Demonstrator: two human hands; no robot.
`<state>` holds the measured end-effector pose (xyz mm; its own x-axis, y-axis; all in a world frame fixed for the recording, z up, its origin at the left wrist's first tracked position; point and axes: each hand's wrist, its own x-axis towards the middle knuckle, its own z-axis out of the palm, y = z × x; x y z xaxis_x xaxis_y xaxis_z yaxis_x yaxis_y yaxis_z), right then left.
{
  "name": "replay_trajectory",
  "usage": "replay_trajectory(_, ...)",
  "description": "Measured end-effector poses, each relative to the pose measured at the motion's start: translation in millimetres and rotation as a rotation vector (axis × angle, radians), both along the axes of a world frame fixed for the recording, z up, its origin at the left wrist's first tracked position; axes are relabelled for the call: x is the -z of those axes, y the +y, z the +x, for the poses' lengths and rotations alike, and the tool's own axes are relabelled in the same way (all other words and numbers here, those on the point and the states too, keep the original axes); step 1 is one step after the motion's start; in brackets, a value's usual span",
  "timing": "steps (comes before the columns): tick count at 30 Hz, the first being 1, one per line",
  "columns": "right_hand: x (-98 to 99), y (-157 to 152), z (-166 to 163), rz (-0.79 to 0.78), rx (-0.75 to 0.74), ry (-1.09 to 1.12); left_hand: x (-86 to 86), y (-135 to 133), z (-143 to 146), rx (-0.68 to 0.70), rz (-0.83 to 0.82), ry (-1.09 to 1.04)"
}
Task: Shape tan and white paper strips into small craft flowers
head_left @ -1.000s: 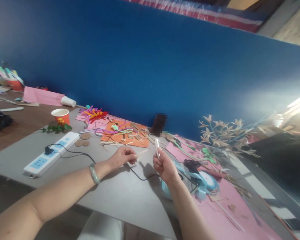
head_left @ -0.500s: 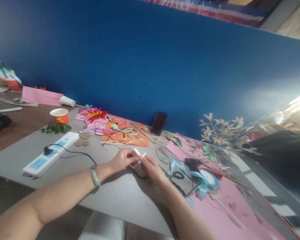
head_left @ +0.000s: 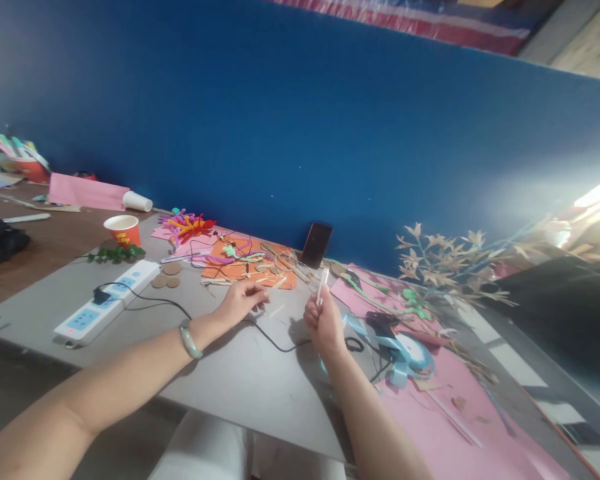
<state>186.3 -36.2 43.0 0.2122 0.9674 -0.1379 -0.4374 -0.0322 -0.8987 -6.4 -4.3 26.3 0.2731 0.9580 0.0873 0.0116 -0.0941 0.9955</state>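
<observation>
My right hand is closed around a slim white stick-like piece, which points upward; its exact kind I cannot make out. To its left, my left hand, with a pale green bangle on the wrist, hovers low above the grey table. Its fingers are pinched together, and whatever lies in them is hidden. Close to its fingertips is a short pale strip. A black cord runs beneath the hands.
On the left lie a white power strip, round brown discs and a red paper cup. Behind are bright pipe cleaners, orange paper and a leaning phone. Blue ribbon and pink paper are on the right.
My hands were together at the white piece and have parted. The right one has moved right and up with it, while the left has drawn back slightly to the left.
</observation>
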Motion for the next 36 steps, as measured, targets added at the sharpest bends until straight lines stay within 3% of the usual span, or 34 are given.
replay_trajectory(5,11.3,3,-4,0.022,0.116,-0.186,-16.0,0,-6,0.094,-0.045,0.265)
replay_trajectory(9,16.6,7,-2,0.049,0.229,-0.289,-14.1,-2,-3,0.167,0.025,0.467)
replay_trajectory(16,7.8,11,19,0.234,0.443,-0.364,0.5,-2,43,0.152,0.178,0.641)
replay_trajectory(19,-2.0,11,29,0.233,0.492,-0.335,5.4,-3,61,0.147,0.214,0.703)
replay_trajectory(22,-7.0,13,41,0.144,0.419,-0.53,7.7,-2,70,0.137,0.222,0.725)
replay_trajectory(29,8.9,18,55,-0.208,0.098,-1.521,-1.8,18,57,0.031,0.2,0.661)
replay_trajectory(36,15.1,16,51,-0.225,-0.055,-1.794,-21.6,32,38,-0.121,0.101,0.374)
